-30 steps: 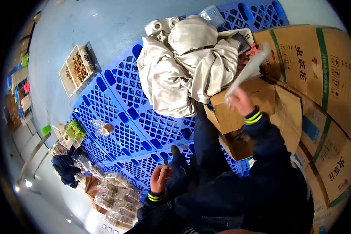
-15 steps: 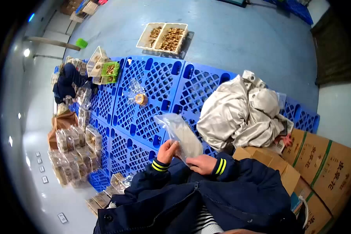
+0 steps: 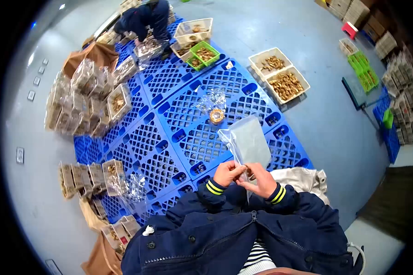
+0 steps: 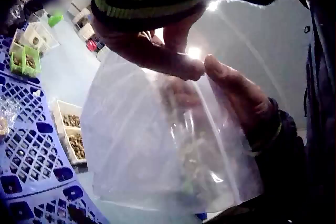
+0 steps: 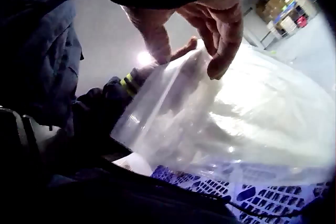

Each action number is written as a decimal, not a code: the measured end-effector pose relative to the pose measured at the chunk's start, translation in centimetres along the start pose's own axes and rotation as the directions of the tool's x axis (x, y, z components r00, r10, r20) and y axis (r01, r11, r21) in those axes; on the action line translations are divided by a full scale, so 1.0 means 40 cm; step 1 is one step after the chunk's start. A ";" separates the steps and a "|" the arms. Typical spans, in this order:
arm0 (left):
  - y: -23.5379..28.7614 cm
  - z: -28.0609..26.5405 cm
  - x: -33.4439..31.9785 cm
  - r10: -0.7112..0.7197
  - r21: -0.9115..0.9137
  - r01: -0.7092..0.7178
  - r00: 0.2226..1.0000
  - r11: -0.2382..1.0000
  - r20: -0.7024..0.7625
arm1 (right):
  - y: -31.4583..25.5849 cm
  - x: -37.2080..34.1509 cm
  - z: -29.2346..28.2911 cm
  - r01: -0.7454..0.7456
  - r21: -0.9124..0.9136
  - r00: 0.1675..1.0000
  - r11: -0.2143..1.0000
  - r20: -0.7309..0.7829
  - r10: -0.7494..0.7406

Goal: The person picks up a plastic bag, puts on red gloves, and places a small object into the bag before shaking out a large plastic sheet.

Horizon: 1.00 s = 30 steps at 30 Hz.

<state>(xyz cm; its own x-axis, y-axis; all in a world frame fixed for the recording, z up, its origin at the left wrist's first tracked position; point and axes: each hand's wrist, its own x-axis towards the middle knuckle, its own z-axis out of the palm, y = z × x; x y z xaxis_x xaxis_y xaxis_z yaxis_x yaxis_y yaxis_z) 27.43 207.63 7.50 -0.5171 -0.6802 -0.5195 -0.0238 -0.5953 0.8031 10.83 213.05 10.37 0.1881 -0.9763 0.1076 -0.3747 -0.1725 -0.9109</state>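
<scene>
In the head view a clear, whitish plastic bag (image 3: pixel 251 140) is held up in front of the body, over the blue pallets (image 3: pixel 170 123). My left hand (image 3: pixel 228 173) pinches the bag's near edge between thumb and fingers. Right beside it, my right hand (image 3: pixel 260 179) grips the same edge, fingertips almost meeting the left ones. The left wrist view shows the bag (image 4: pixel 131 140) hanging flat below both hands, with a straight strip running along one side. From the right wrist, the bag's sheet (image 5: pixel 262 113) spreads out smooth and shiny under my curled fingers.
A tape roll (image 3: pixel 216 116) and crumpled clear wrap (image 3: pixel 213 98) lie on the pallets. Wrapped boxes (image 3: pixel 85 98) are stacked at left. White crates (image 3: pixel 287 85) of brown pieces stand on the floor. Another person (image 3: pixel 147 20) bends at the far end. Pale cloth (image 3: pixel 300 181) lies at right.
The right hand has brought the bag from over the carton at right to the front of the body. The left hand, loose before, has taken hold of it. The head view has turned left.
</scene>
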 end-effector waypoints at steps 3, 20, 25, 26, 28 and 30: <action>0.057 -0.025 0.012 0.185 0.049 -0.181 0.978 0.982 -0.092 | -0.021 0.075 0.010 -0.016 -0.010 0.997 1.000 0.071 0.017; 0.356 -0.098 0.314 0.339 0.103 -0.324 0.861 0.940 -0.380 | 0.055 0.589 -0.178 0.073 0.156 0.933 0.985 0.338 -0.123; 0.430 -0.110 0.425 0.400 0.016 -0.432 0.819 0.902 -0.411 | 0.070 0.732 -0.236 0.054 0.195 0.935 0.979 0.334 -0.118; 0.435 -0.116 0.440 0.363 0.003 -0.401 0.826 0.916 -0.431 | 0.068 0.754 -0.247 0.017 0.266 0.936 0.964 0.334 -0.109; 0.463 -0.129 0.477 0.368 -0.013 -0.412 0.827 0.911 -0.425 | 0.095 0.790 -0.265 -0.013 0.193 0.930 0.981 0.363 -0.059; 0.477 -0.145 0.516 0.361 -0.095 -0.427 0.847 0.899 -0.391 | 0.120 0.811 -0.267 -0.069 0.232 0.959 0.970 0.282 0.000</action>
<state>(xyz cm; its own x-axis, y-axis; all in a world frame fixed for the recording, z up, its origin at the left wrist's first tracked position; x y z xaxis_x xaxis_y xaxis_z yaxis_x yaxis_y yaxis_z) 21.26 179.76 10.42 -0.1124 -0.9580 -0.2638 0.2805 -0.2852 0.9165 5.45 179.14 13.73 0.4367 -0.8996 -0.0096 -0.1660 -0.0700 -0.9836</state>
